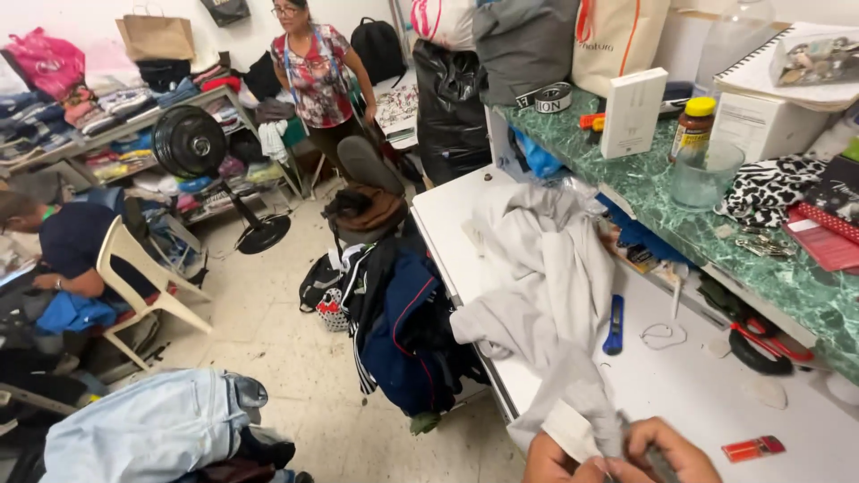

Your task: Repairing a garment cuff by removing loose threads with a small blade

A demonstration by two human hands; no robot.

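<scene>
My left hand (548, 463) and right hand (667, 452) both pinch the grey cloth (546, 295), which stretches away up the desk (680, 385).

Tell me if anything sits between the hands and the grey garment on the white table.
Nothing visible does. The left hand and right hand already pinch the lower end of the grey garment at the edge of the white table; the blue utility knife lies aside.

Matt grey cloth garment (546, 286), smooth white tabletop (698, 376), glossy green marble-look shelf (626, 170)
</scene>
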